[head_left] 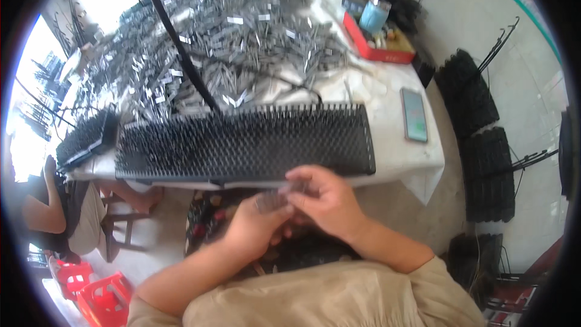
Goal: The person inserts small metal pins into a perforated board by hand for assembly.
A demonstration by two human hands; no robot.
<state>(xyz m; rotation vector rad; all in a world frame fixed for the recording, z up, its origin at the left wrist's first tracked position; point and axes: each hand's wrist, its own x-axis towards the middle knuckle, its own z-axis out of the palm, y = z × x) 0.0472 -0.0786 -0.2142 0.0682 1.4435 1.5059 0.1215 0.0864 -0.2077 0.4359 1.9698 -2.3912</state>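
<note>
While strips (242, 42) litter the table (396, 160), racks (487, 175) line the wall (535, 85).

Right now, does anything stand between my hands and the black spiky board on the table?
Nothing visible does. Your left hand and right hand are at the near edge of the black board; the slanting black rod meets its far edge.

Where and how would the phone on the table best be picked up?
Probably by its two long edges, around mid-length, with the right hand from above: the phone lies flat on the white cloth, narrow across, its long sides running away from the person.
</note>
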